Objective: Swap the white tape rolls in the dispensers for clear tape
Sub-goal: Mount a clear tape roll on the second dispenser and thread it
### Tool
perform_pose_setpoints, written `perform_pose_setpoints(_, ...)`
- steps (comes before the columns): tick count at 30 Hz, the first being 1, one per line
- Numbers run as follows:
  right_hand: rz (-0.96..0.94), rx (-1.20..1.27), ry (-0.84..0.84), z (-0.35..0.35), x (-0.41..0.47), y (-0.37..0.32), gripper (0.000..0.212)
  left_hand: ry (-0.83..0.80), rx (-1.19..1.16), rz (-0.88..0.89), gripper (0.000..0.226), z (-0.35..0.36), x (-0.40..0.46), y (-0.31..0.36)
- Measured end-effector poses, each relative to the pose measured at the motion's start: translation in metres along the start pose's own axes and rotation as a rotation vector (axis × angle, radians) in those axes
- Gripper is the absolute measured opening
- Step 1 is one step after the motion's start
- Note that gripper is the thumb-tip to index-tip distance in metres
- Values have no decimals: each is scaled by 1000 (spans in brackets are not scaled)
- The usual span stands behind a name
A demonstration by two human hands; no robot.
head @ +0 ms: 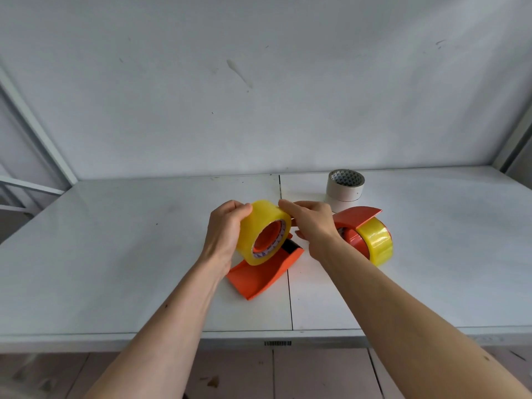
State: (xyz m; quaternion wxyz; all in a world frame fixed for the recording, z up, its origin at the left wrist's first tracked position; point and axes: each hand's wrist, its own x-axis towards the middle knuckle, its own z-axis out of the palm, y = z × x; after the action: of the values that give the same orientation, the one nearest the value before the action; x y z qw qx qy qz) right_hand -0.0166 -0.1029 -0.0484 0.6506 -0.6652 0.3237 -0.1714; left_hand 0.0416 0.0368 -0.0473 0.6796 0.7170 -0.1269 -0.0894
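A yellowish clear tape roll sits on the hub of an orange dispenser in the middle of the white table. My left hand grips the roll's left side. My right hand touches the roll's top right edge with its fingertips; whether it pinches the tape end I cannot tell. To the right lies a second orange dispenser with another clear tape roll on it. Behind it, two white tape rolls stand stacked on the table.
The white table has a seam running front to back under the dispensers, and its front edge is close to me. A white wall rises right behind it. A metal frame stands at the left.
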Motion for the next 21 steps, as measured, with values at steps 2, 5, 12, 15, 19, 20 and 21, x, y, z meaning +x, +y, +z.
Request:
perform_pose_setpoints(2, -9, -19, 36, 1, 2, 0, 17, 9, -2, 4, 32, -2, 1, 1)
perform_pose_setpoints(5, -17, -51, 73, 4, 3, 2, 24, 29, 91, -24, 50, -3, 3, -1)
perform_pose_setpoints(12, 31, -110, 89, 5, 8, 12, 10, 43, 48, -115, 60, -12, 7, 3)
perform_pose_setpoints(15, 51, -169, 83, 1, 6, 16, 22, 31, 50, -126, 53, -13, 8, 2)
perform_pose_setpoints(19, 35, -237, 88, -1, -1, 17, 26, 32, 83, -111, 41, -10, 8, 2)
perform_pose_setpoints(20, 41, -241, 88, -3, -2, 18, 26, 24, 93, -107, 38, -8, 7, 3)
perform_pose_setpoints(21, 51, -244, 84, -4, -3, 19, 26, 15, 103, -105, 37, -7, 6, 3)
